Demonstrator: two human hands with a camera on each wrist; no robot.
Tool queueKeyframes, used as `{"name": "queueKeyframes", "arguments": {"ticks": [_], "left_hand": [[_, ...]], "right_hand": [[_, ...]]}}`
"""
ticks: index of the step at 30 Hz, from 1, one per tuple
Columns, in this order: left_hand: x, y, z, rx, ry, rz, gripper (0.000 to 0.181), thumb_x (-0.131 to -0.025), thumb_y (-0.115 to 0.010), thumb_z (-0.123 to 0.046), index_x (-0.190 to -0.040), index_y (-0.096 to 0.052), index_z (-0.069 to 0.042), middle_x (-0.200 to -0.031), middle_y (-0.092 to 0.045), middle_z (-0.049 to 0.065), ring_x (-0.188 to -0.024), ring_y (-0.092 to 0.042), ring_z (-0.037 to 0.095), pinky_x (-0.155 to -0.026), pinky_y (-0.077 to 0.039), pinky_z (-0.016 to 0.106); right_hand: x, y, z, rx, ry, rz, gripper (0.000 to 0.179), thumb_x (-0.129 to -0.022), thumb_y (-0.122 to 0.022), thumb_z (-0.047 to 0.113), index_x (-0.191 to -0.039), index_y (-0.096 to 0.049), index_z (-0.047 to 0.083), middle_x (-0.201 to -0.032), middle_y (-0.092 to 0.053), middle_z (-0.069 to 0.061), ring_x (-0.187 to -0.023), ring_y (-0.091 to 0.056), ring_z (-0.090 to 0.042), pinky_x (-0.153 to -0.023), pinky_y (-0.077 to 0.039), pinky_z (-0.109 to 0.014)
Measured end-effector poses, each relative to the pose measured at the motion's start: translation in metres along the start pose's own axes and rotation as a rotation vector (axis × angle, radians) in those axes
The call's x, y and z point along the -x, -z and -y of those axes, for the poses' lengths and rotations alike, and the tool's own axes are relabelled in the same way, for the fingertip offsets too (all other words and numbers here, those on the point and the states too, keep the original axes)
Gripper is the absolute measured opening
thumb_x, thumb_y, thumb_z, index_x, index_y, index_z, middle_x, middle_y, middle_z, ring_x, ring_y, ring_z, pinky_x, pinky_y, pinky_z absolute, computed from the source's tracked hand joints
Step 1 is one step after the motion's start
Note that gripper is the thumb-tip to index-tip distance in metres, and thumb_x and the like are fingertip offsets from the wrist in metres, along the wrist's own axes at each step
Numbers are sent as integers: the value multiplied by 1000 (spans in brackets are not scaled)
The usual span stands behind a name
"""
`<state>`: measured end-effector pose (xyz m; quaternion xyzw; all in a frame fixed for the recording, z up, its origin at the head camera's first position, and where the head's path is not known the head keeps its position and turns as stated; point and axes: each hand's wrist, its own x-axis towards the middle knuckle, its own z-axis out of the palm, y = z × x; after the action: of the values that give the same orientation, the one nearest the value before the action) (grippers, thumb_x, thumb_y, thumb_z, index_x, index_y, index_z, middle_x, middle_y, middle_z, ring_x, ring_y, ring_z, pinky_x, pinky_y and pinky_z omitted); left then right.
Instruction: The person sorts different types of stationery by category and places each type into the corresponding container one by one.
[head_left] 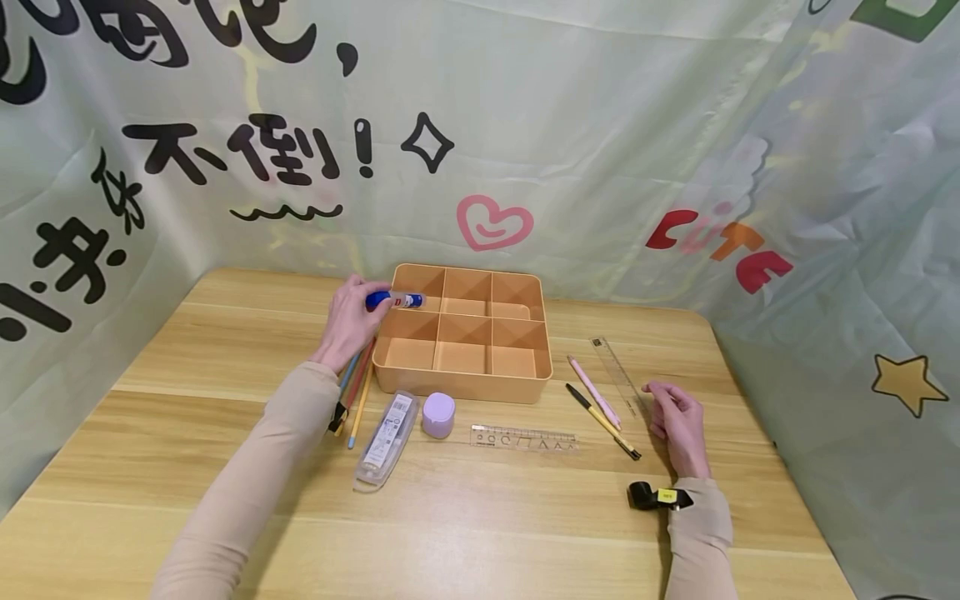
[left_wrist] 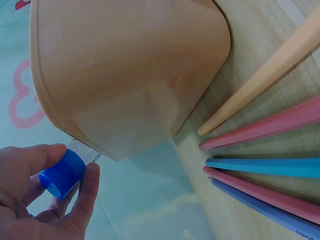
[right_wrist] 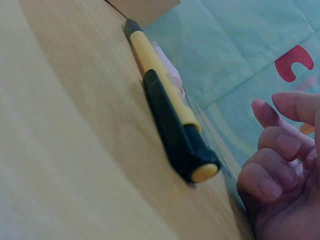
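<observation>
A glue stick [head_left: 407, 300] with a blue cap and clear body is pinched between the thumb and fingers of my left hand [head_left: 352, 315]. It lies sideways over the back left compartment of the orange organizer box [head_left: 463, 385]. In the left wrist view the blue cap [left_wrist: 64, 174] shows between thumb and fingers, beside the box's rim. My right hand [head_left: 681, 423] holds nothing, its fingers loosely curled, near a clear ruler [head_left: 618, 375]. A yellow and black pen [head_left: 603, 422] and a pink pen [head_left: 594, 392] lie left of that hand.
Several colored pencils [head_left: 362, 400] lie left of the box, partly hidden by the left arm. In front are a clear case [head_left: 386, 442], a purple round container [head_left: 438, 415] and a second clear ruler [head_left: 523, 438]. A printed cloth [head_left: 600, 125] hangs behind the table [head_left: 480, 533].
</observation>
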<state>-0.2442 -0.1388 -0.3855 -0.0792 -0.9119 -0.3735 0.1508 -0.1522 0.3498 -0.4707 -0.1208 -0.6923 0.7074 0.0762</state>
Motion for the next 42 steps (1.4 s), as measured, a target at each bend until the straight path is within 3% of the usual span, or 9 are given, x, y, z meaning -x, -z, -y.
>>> {"name": "queueKeyframes", "arguments": {"ticks": [13, 24, 30, 37, 42], "left_hand": [[1, 3, 5, 90, 16, 33, 39, -94, -64, -6, -131, -61, 6, -121, -62, 29, -99, -70, 42, -91, -58, 50], [18, 5, 7, 171, 32, 70, 45, -95, -65, -6, -137, -55, 6, -126, -58, 31, -112, -61, 47, -100, -54, 54], [33, 9, 3, 233, 38, 119, 51, -97, -65, -9, -143, -49, 3, -138, -51, 30, -127, -50, 46, -107, -48, 60], [49, 16, 1, 242, 20, 128, 50, -97, -65, -12, -143, -50, 1, -144, -51, 25, -137, -46, 41, -116, -41, 57], [58, 17, 1, 188, 16, 143, 48, -98, -65, -14, -141, -52, 2, -146, -53, 25, -139, -46, 43, -118, -37, 57]], "right_hand": [[1, -2, 2, 12, -13, 2, 19, -101, -62, 28, -89, -71, 17, -53, -37, 10, -44, -32, -2, -40, -29, -19], [0, 0, 2, 11, -12, 6, 19, -101, -62, 29, -91, -71, 15, -54, -39, 10, -45, -32, -2, -41, -30, -19], [2, -4, 7, 19, -18, 21, 19, -101, -63, 28, -91, -72, 14, -56, -44, 8, -46, -34, -3, -41, -31, -19], [4, -13, 16, 44, 62, 44, 19, -102, -60, 21, -94, -71, 8, -56, -50, 7, -46, -39, -5, -38, -28, -26], [8, -20, 30, 95, 132, 41, 16, -101, -61, 21, -94, -73, 13, -61, -56, 5, -50, -46, -8, -43, -38, -23]]}}
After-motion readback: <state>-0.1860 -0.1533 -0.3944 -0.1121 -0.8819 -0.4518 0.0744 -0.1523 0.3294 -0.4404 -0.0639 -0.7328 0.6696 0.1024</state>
